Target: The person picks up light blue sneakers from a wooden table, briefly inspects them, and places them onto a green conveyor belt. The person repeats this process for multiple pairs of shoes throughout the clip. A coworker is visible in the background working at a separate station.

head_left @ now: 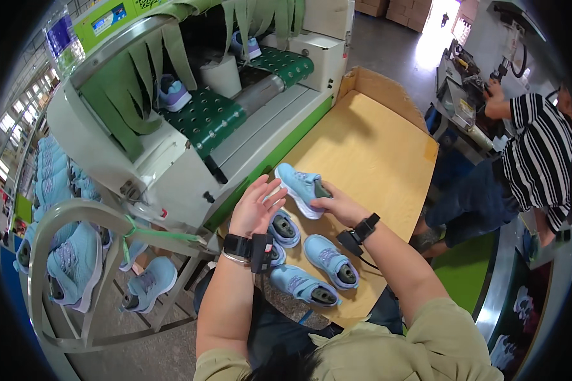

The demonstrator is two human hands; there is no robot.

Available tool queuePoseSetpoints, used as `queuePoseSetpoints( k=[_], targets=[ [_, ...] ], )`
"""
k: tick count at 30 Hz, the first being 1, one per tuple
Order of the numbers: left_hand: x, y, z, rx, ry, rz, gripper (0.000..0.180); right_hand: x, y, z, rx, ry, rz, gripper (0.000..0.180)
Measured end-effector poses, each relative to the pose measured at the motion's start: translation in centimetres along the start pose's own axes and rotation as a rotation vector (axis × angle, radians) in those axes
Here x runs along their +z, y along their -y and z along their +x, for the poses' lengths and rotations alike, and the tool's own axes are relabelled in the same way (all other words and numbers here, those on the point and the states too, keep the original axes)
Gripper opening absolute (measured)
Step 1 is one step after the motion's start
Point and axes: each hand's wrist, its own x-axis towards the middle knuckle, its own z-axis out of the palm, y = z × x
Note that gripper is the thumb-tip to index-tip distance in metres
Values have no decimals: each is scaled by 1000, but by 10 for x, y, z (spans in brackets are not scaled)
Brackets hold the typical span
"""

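Fingers of my right hand (337,204) close around the heel end of a light blue shoe (302,188), holding it above the plywood table (375,152). My left hand (255,206) is spread open just beside its toe, holding nothing. Below my grip three more blue shoes (330,260) lie on the table. Beyond it runs a green perforated conveyor belt (206,117) carrying a purple shoe (171,92); brown cardboard boxes (408,11) stand far behind.
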Motion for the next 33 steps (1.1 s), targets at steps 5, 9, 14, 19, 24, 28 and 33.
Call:
queuePoseSetpoints(
  k=[5,9,14,19,24,28,33],
  targets=[
    [-8,-1,-2,1,8,20,44,3,4,-10,-91,49,49,71],
    [-6,3,5,-22,49,57,49,9,12,-13,-239,-41,-93,77],
    [-5,3,2,-54,13,44,47,22,-28,2,-258,71,-604,80],
    [2,11,4,-89,35,61,46,21,-5,-9,-78,140,-649,88],
    [8,12,0,-87,1,79,44,8,-39,-1,-142,193,-684,96],
    [6,11,0,-86,8,87,44,9,-27,-3,-88,239,-646,94],
    [6,12,2,-93,6,97,44,-11,-16,16,-98,193,-785,59]
  ],
)
